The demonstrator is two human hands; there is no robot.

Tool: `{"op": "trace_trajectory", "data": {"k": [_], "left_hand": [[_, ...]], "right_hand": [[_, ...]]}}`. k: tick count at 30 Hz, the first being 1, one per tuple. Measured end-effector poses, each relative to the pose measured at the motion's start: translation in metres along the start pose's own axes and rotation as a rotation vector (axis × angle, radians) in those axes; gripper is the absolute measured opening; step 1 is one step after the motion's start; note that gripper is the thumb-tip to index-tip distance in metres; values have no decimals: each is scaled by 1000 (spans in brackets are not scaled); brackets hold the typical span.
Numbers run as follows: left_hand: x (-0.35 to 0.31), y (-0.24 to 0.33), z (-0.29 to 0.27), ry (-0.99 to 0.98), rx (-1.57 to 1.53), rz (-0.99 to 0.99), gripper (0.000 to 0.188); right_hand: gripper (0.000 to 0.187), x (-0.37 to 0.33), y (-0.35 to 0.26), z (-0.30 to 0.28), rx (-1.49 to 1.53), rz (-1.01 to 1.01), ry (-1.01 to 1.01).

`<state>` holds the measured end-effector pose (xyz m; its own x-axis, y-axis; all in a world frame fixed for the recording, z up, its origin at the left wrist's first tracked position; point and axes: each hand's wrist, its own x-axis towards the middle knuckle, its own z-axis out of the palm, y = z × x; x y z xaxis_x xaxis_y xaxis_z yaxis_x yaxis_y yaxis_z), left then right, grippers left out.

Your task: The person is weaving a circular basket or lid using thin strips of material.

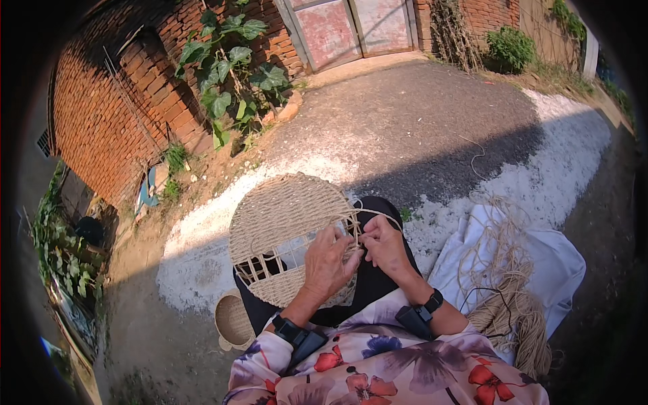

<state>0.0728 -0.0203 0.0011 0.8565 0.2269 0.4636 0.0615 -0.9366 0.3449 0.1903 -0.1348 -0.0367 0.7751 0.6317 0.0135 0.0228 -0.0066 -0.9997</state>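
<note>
Across my lap lies a round woven rope panel (290,202), with an open band across its middle where bare strands and gaps show. My left hand (329,262) is closed over the panel near its right edge, fingers bent and thumb toward the rim. Close beside it, my right hand (383,247) is closed in a pinch at the same edge. A pale cord (378,213) loops up from the rim and around past my right hand. The fingertips of both hands partly hide the spot where they meet the weave.
To my right, a tangled heap of cord (509,304) lies on a white cloth sack (557,260). A small woven basket (233,317) stands on the ground by my left leg. Ahead are a leafy plant (219,71), a brick wall (101,121) and a faded double door (327,34).
</note>
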Motion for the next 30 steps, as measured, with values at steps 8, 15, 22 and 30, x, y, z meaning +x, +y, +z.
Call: {"op": "trace_trajectory", "data": {"k": [8, 15, 22, 30], "left_hand": [[0, -5, 0, -84, 21, 28, 27], [0, -3, 0, -96, 4, -8, 27], [-1, -3, 1, -102, -36, -15, 29], [-4, -3, -2, -76, 22, 71, 30]], "right_hand": [[19, -2, 6, 6, -26, -93, 43], [25, 10, 17, 11, -135, -171, 91], [24, 4, 2, -6, 380, 111, -28], [25, 8, 4, -12, -665, -278, 210]]}}
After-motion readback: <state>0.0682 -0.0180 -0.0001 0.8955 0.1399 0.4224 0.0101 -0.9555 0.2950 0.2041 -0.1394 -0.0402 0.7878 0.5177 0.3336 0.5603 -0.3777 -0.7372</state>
